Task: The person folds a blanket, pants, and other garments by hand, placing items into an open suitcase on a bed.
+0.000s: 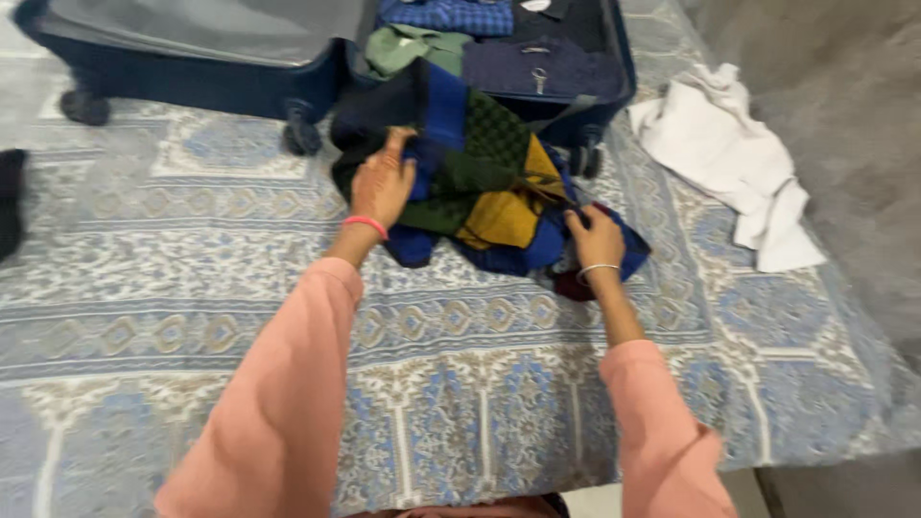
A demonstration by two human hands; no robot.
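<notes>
So there's a patchwork garment (480, 182), all blue, dark green and mustard yellow blocks, lying bunched up on the patterned bedspread (460, 384), right in front of the open navy suitcase (317, 67). Its top edge is pretty much touching the suitcase rim.

The left hand (382, 182) sits on the garment's left side, palm down, with the fingers curled over a dark fold near the top. Looks like they're pinching that fold, thumb tucked under, though the blur makes it hard to be sure. The fabric runs out to the right from under those fingers. There's a pink band on that wrist.

The right hand (595, 240) is down at the garment's lower right corner, fingers bent and pressed together onto the blue edge, where a bit of maroon peeks out underneath. Can't tell if it's actually gripping or just pressing. Silver bangle on that wrist.

Inside the suitcase there's folded stuff: a green piece (408, 43) and a blue checked shirt (446, 14). A white cloth (729, 153) lies crumpled off to the right, well apart from both hands.
</notes>
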